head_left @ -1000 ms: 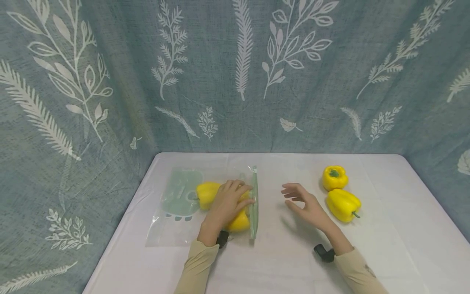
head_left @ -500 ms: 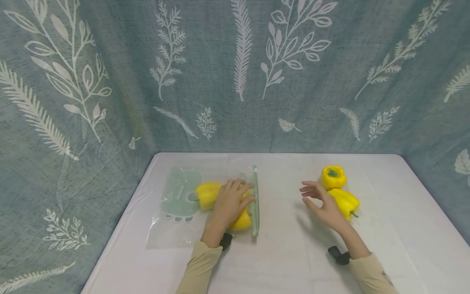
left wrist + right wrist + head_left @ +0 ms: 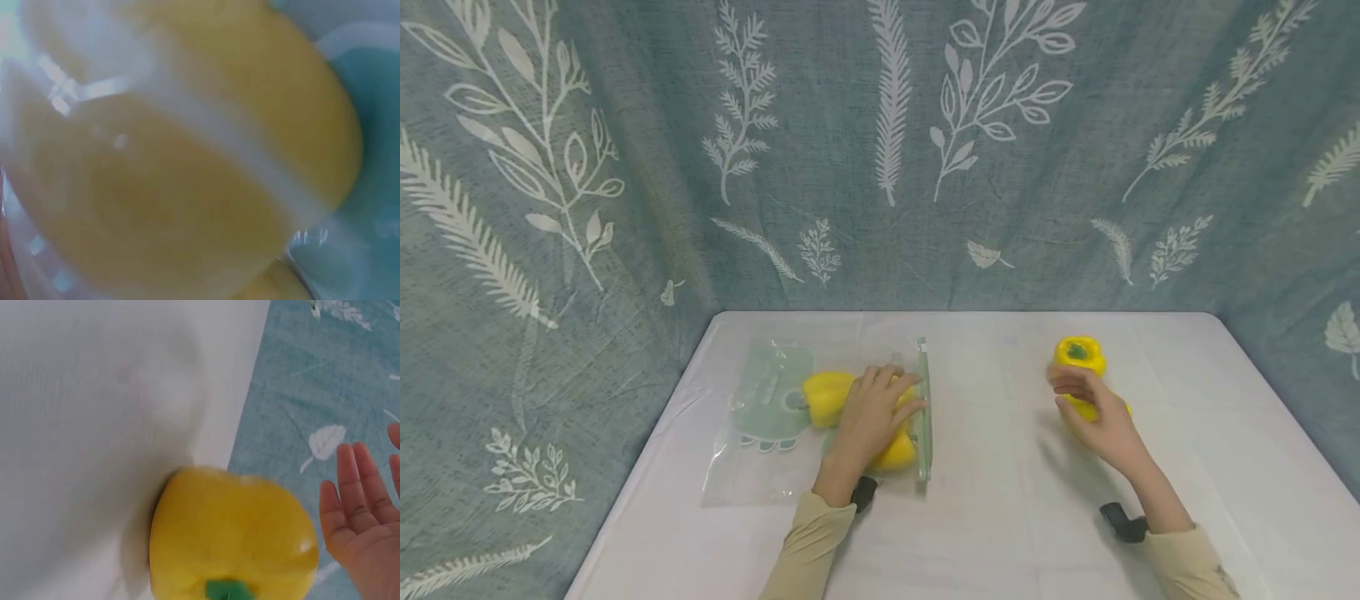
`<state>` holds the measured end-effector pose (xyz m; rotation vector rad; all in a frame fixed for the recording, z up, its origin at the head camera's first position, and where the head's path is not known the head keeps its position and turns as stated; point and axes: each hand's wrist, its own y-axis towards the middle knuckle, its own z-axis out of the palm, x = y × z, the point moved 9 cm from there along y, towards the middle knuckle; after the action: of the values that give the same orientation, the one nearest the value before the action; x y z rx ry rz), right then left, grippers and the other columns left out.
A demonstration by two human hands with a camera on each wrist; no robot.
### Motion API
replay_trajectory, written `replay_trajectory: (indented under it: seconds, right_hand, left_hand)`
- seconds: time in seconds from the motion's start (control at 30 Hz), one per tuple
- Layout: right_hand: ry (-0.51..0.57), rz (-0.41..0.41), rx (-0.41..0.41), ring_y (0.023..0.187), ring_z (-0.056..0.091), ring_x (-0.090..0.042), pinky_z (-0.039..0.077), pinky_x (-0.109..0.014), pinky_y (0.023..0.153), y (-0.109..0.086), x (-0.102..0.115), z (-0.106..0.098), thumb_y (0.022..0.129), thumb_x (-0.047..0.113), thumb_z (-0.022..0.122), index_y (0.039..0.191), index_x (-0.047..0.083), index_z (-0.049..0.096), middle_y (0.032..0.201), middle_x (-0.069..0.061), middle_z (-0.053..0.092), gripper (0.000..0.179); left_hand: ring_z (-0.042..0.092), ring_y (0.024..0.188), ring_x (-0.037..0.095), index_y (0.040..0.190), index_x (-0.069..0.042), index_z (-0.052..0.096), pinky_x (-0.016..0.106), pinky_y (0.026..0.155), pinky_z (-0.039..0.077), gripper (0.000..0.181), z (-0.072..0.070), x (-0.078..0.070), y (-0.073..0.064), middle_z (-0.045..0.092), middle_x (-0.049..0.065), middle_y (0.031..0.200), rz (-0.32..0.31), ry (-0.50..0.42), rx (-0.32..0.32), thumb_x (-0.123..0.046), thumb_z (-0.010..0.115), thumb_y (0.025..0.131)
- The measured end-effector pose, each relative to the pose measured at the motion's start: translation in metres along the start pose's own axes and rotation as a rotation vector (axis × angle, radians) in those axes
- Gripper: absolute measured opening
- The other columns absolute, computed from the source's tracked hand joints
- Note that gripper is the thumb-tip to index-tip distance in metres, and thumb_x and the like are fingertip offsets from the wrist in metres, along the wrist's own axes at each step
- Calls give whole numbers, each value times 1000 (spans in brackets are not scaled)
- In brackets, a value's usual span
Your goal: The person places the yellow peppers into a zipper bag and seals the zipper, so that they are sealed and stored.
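A clear zip bag [image 3: 722, 475] with a pale green print lies flat on the left, its green zip edge [image 3: 924, 442] facing right. Yellow bell peppers [image 3: 827, 398] show inside it, partly covered by my left hand [image 3: 871, 417], which rests on the bag with its fingers toward the zip edge. Through plastic, one bell pepper [image 3: 187, 181] fills the left wrist view. My right hand [image 3: 1105, 421], fingers loosely bent and holding nothing, overlaps a yellow bell pepper [image 3: 1081, 407]. Just behind, another bell pepper [image 3: 1093, 358] shows its green stem. The right wrist view has a bell pepper [image 3: 231, 531] beside the spread fingers [image 3: 353, 494].
A white cloth [image 3: 985, 517] covers the table. Teal curtains [image 3: 850, 150] with white leaf prints hang behind it and along both sides. Black wrist cameras [image 3: 1123, 523] are strapped to both wrists.
My right hand has moved right, from the middle of the table to in front of the two loose bell peppers. The left hand stays on the bag.
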<state>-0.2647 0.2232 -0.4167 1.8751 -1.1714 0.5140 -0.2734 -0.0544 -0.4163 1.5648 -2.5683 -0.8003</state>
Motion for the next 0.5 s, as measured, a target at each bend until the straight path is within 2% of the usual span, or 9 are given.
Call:
replay_trajectory:
  seconds: [0.2,0.33,0.43,0.5]
  right_hand:
    - [-63,50,1,103,53,-4,39,-7,88,-6,-11,-11,88,2,61,125,2,48,115,-13,60,39]
    - [-94,34,-15,110,46,2,34,-5,91,-10,-17,-20,87,5,62,123,4,51,119,-12,57,37]
    - [-119,29,-26,114,43,1,34,-7,92,-14,-20,-25,87,7,63,122,5,52,120,-11,56,37]
    - [-131,36,-29,115,44,-5,37,-14,94,-17,-23,-28,87,9,64,122,5,51,121,-10,56,37]
  left_hand:
    - [50,103,21,117,-22,61,36,87,43,39,0,-3,-1,57,2,114,-3,-22,-17,-48,55,88]
    - [49,104,20,117,-23,62,36,87,42,39,1,-5,-1,57,2,115,-12,-41,-17,-48,54,88]
    - [49,104,20,117,-22,62,36,87,42,39,1,-5,-1,57,2,114,-12,-50,-25,-47,55,88]
    - [49,104,20,117,-22,62,36,86,42,39,1,-5,-2,57,2,114,-5,-50,-36,-47,56,88]
